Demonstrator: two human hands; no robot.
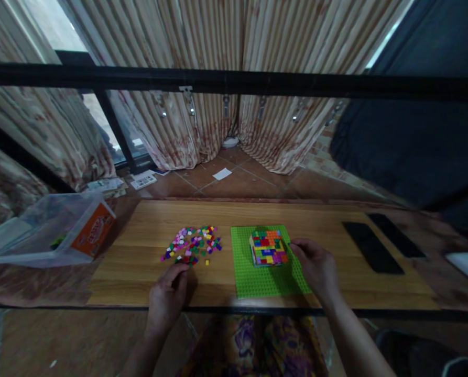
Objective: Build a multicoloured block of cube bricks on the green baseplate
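Note:
A block built of many-coloured building bricks (268, 248) stands on a green studded baseplate (249, 285). Just right of the block, my right hand (316, 264) is closed in a pinch, with what looks like a small dark building brick at its fingertips. My left hand (167, 293) is closed too, thumb and forefinger together at the near edge of a spread of loose building bricks (194, 243). Whatever it holds, if anything, is too small to make out. One yellow brick (207, 262) lies slightly apart from the others.
Everything rests on a wooden board (218, 212). Two black flat panels (371, 246) lie at its right side. At the left is a clear plastic box (49, 222) with an orange label. A dark metal bar (257, 82) crosses in front of striped curtains (202, 42).

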